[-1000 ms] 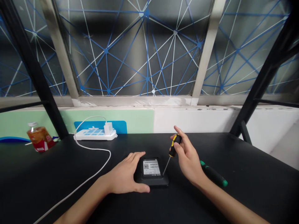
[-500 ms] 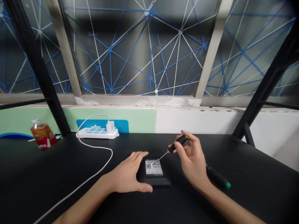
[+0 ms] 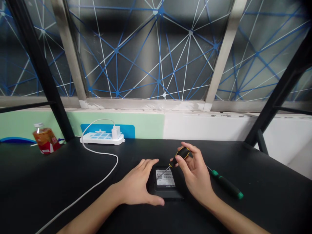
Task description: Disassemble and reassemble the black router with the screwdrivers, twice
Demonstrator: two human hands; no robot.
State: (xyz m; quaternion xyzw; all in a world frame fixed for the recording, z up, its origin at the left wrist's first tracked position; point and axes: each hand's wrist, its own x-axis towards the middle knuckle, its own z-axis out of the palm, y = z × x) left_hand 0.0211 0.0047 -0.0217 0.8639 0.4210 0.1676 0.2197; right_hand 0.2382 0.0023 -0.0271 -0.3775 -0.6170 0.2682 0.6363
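A flat black device [image 3: 163, 192] lies on the dark table, with a white label [image 3: 165, 178] printed with a QR code and barcodes on its top. My left hand [image 3: 136, 183] curves round its left side, thumb along the near edge and fingers by the far edge. In my right hand [image 3: 197, 175] is a screwdriver [image 3: 180, 156] with a black and yellow handle, gripped between thumb and fingers. Its thin shaft slants down to the left, the tip over the label's left part; whether it touches I cannot tell. Close to my right wrist lies a second screwdriver [image 3: 227, 185], black and green.
A white power strip [image 3: 101, 138] with a plugged-in charger [image 3: 116, 132] stands against the wall. Its white cable [image 3: 97, 185] winds across the table's left side. A drink bottle [image 3: 46, 139] stands at the far left. Black frame posts [image 3: 52, 97] rise at both sides before the window.
The device and my left hand have shifted slightly right and nearer. My right hand has brought the screwdriver lower and left, its tip now further left on the label. More of the green screwdriver shows.
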